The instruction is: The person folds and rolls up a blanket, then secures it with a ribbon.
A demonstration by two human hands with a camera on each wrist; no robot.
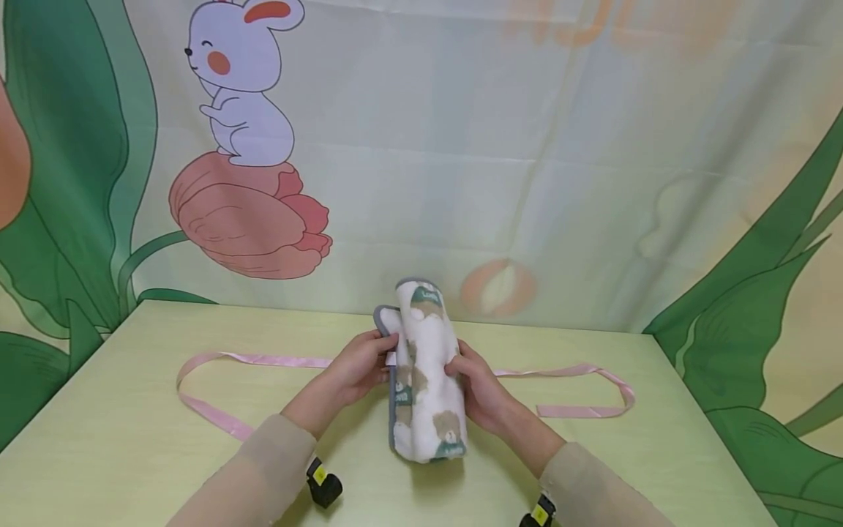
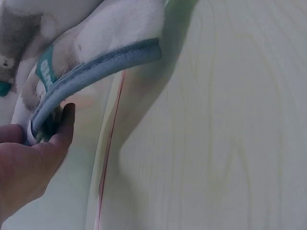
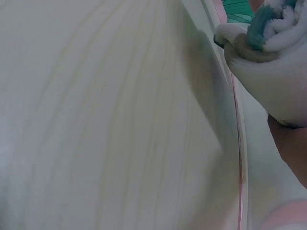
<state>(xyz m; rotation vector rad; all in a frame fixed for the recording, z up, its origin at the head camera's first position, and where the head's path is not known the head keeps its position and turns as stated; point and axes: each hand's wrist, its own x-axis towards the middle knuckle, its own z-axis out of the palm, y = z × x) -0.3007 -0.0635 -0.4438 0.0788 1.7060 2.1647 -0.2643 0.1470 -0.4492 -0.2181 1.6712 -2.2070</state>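
A rolled towel, white with brown bears and green lettered patches, is held up over the table, slightly tilted. My left hand pinches its loose flap at the left side, along the grey edging. Around the right side of the roll, my right hand grips with the thumb on the front; the other fingers are mostly hidden. From the right wrist, the end of the rolled towel shows its wound layers. Behind the towel a pink ribbon stretches across the table, its middle hidden.
The pale yellow table ends at a hanging backdrop printed with a rabbit, flowers and leaves. The ribbon's right end bends back on the tabletop. Black devices are strapped at both wrists.
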